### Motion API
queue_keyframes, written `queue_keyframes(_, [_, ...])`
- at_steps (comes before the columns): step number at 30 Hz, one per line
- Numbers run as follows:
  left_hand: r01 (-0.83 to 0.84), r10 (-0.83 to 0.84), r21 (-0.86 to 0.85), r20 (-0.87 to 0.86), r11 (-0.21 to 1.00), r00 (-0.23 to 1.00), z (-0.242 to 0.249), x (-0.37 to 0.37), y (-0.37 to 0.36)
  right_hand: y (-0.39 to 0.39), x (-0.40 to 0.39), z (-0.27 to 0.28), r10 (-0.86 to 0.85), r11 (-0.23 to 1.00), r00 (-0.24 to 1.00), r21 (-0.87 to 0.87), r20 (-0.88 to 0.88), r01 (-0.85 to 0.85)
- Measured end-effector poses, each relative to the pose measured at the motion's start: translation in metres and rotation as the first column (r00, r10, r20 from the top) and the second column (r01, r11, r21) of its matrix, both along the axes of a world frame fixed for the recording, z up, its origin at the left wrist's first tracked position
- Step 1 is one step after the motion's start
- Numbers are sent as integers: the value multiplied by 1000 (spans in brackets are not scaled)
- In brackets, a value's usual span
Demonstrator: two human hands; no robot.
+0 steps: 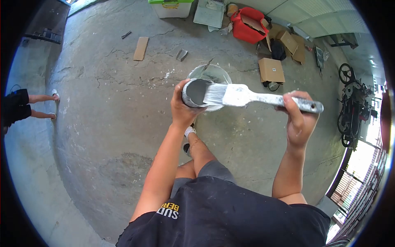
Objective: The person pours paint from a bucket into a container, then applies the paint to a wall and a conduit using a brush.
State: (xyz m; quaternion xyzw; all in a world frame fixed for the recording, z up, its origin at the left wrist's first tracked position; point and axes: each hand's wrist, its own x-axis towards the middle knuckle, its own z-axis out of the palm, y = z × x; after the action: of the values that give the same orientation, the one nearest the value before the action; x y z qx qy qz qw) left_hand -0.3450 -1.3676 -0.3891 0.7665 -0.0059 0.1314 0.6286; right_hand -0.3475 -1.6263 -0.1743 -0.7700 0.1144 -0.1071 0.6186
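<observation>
My left hand (pixel 184 108) is wrapped round a grey-smeared cup (pixel 196 92), its open mouth facing the camera. My right hand (pixel 299 113) grips the handle of a wide paintbrush (pixel 240 95), with fingers closed round the end of the handle. The bristles, coated whitish grey, lie at the right rim of the cup. Behind and below the cup is a translucent bucket (pixel 222 75) on the floor, partly hidden by the cup and brush. A thin stick leans at its far rim.
On the concrete floor (pixel 103 136) lie a cardboard strip (pixel 140 48) and a small bent piece (pixel 181 54). Farther off are a green-lidded bin (pixel 172 10), a red bag (pixel 249 25) and a cardboard box (pixel 271 70). A motorcycle (pixel 352 109) stands right; another person (pixel 18 103) stands left.
</observation>
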Motion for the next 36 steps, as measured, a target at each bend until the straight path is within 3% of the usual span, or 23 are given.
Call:
queue_keyframes(5, [-33, 33, -7, 86, 999, 996, 28, -20, 15, 14, -14, 41, 78, 995, 995, 58, 61, -82])
queue_keyframes(9, [-13, 17, -41, 79, 999, 997, 41, -25, 9, 4, -22, 69, 29, 999, 996, 19, 90, -30])
queue_keyframes(11, [-8, 14, -87, 73, 996, 997, 42, -21, 0, -3, -23, 73, 11, 1000, 994, 3, 112, -11])
queue_keyframes(14, [0, 2, -25, 78, 1000, 997, 43, -19, -17, -11, -24, 67, -24, 995, 991, 104, 132, 10])
queue_keyframes(17, [43, -34, -103, 86, 994, 996, 35, -11, -33, -19, -22, 47, -55, 978, 988, 206, 143, 25])
queue_keyframes(21, [11, -4, -85, 90, 996, 996, 33, -7, -51, -37, -23, 22, -47, 968, 998, 250, 36, 37])
queue_keyframes(25, [50, -44, -76, 87, 996, 995, 26, 1, -57, -57, -28, 19, -11, 992, 1000, 129, -19, 13])
queue_keyframes(28, [70, -64, -102, 60, 992, 996, 26, 6, -64, -65, -29, 33, -34, 960, 990, 272, -136, 71])
queue_keyframes(34, [32, -32, -46, -3, 998, 999, 25, 15, -81, -93, -24, 37, -19, 966, 1000, 258, -11, 21])
queue_keyframes(36, [44, -47, -139, -21, 989, 999, 25, 19, -86, -97, -23, 34, 63, 955, 995, 286, 79, -83])
